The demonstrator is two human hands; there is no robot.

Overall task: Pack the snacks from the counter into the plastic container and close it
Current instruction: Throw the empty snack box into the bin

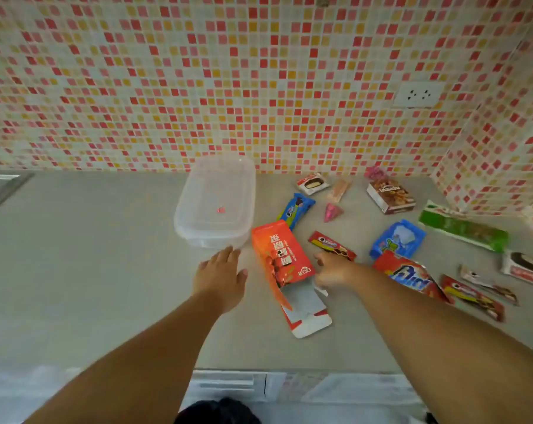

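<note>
Mid-frame, the lidded plastic container (216,200) sits against the tiled wall, snacks scattered to its right. The left hand (220,275) reaches toward it, fingers spread and empty, likely to open it. The right hand (331,269) rests loosely curled beside the orange box (282,258), holding nothing.

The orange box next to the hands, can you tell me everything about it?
The orange box is a long cardboard snack carton with white lettering and a picture of snacks. It lies flat on the grey counter, slanting, between both hands. Its near end is torn open, flaps spread, white inside showing. The right hand touches its edge; the left hand is apart.
</note>
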